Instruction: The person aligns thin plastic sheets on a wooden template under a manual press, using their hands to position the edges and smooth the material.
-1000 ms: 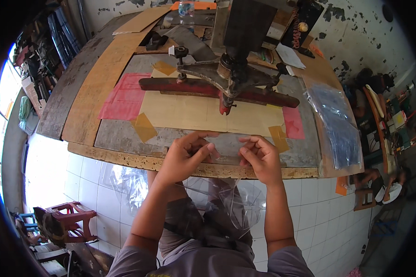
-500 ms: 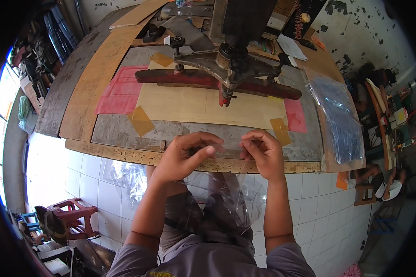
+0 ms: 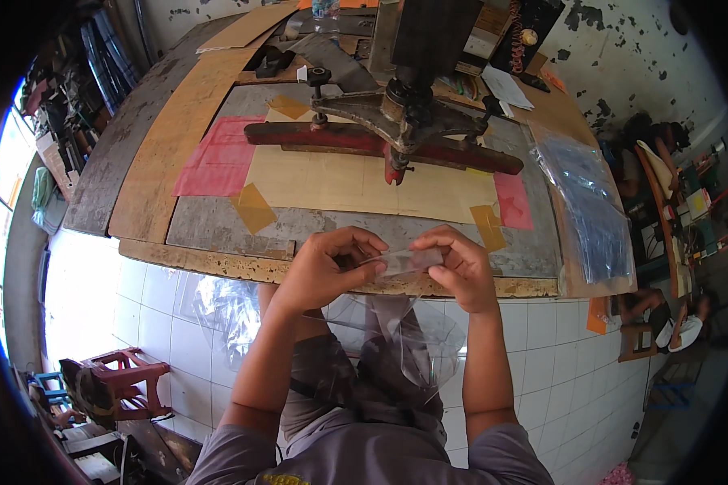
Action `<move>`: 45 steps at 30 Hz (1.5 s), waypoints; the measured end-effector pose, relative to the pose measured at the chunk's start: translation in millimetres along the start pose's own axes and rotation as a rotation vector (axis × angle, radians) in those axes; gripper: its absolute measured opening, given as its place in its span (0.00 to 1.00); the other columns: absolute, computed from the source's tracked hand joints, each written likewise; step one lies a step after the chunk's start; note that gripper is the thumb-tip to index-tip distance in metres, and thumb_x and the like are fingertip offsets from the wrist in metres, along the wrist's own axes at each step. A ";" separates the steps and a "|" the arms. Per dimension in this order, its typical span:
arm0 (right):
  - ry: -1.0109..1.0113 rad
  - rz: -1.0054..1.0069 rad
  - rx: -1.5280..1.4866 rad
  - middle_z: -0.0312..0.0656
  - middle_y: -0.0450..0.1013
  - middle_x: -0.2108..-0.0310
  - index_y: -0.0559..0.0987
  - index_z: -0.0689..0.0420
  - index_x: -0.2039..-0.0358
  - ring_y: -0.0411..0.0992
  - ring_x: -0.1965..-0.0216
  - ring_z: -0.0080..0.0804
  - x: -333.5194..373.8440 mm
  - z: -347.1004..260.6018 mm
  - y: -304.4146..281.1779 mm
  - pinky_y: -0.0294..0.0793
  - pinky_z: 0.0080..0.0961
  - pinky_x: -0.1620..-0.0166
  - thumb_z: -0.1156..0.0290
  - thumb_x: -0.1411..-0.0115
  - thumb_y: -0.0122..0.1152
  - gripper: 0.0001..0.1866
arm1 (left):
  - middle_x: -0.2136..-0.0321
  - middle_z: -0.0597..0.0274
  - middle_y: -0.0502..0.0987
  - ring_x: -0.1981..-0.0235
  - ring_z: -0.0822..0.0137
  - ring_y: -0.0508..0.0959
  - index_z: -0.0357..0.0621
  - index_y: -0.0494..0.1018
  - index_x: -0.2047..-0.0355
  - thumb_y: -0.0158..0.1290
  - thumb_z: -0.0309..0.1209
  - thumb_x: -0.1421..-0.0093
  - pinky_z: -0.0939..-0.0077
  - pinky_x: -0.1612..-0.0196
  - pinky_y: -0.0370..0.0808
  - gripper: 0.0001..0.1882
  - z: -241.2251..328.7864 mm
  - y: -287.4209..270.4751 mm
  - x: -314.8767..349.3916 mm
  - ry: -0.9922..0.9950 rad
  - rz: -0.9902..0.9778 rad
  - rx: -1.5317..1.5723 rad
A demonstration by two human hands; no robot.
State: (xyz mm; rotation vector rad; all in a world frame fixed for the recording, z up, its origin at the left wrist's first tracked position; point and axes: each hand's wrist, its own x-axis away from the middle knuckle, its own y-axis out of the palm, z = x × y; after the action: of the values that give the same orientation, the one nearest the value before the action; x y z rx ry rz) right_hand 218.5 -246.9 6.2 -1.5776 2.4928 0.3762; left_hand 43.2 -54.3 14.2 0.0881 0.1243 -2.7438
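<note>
Between my two hands, just above the worktable's near wooden edge, a small stretch of clear plastic film point(image 3: 407, 260) is pinched. More of the transparent film seems to hang below it in front of my legs. My left hand point(image 3: 323, 267) has curled fingers, with thumb and forefinger closed on one end of the film. My right hand point(image 3: 463, 271) grips the other end between thumb and fingers. Beyond them stands a machine with a long red metal bar point(image 3: 323, 137) above a cream sheet point(image 3: 340, 184) taped to the grey plate.
Bluish clear plastic sheets point(image 3: 586, 214) lie at the table's right. Other clear plastic point(image 3: 222, 311) hangs below the front edge at left. Pink patches point(image 3: 218, 158) flank the cream sheet. A red stool point(image 3: 133, 376) stands lower left. Another person point(image 3: 683, 327) sits far right.
My right hand has moved slightly left and turned, its fingers now spread along the film. The film between my hands shows more plainly. The view has shifted slightly.
</note>
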 end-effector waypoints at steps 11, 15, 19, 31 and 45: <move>0.198 0.067 0.182 0.38 0.81 0.60 0.82 0.65 0.51 0.80 0.61 0.19 -1.0 0.7 -0.3 0.82 0.18 0.58 0.77 0.30 0.64 0.10 | 0.68 0.64 0.84 0.68 0.78 0.82 0.36 0.83 0.54 0.68 0.23 0.42 0.81 0.65 0.78 0.14 -4.6 -0.7 2.1 0.092 0.037 -0.152; 0.171 0.105 0.190 0.36 0.82 0.62 0.82 0.64 0.53 0.80 0.64 0.18 -0.3 2.9 1.9 0.81 0.17 0.61 0.77 0.30 0.65 0.07 | 0.68 0.63 0.85 0.70 0.79 0.82 0.36 0.83 0.53 0.67 0.24 0.41 0.82 0.65 0.78 0.15 -1.4 0.1 1.5 0.118 0.011 -0.181; 0.167 0.107 0.206 0.36 0.82 0.63 0.82 0.64 0.53 0.81 0.65 0.18 1.0 2.8 2.1 0.81 0.16 0.61 0.77 0.31 0.65 0.08 | 0.71 0.62 0.85 0.72 0.78 0.81 0.36 0.83 0.51 0.67 0.26 0.40 0.81 0.66 0.78 0.16 -0.2 1.5 1.0 0.133 0.006 -0.197; 0.050 0.083 0.248 0.40 0.83 0.62 0.82 0.64 0.52 0.81 0.63 0.21 1.3 6.6 1.3 0.81 0.19 0.58 0.79 0.34 0.70 0.11 | 0.74 0.59 0.86 0.74 0.75 0.84 0.37 0.86 0.60 0.67 0.28 0.39 0.78 0.67 0.79 0.09 -0.7 5.0 -0.2 0.133 0.006 -0.294; 0.046 0.138 0.201 0.40 0.83 0.63 0.82 0.63 0.54 0.82 0.63 0.21 1.2 9.5 3.1 0.81 0.19 0.59 0.79 0.34 0.68 0.09 | 0.78 0.63 0.83 0.77 0.76 0.81 0.38 0.86 0.62 0.69 0.30 0.40 0.78 0.70 0.76 0.10 -0.3 7.3 2.3 0.121 0.050 -0.315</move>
State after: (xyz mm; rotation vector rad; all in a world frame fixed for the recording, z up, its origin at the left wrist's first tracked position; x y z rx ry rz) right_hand 215.3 -243.7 -2.8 -1.3574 2.5883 0.1026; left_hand 43.9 -61.8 13.2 0.1678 0.5755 -2.6323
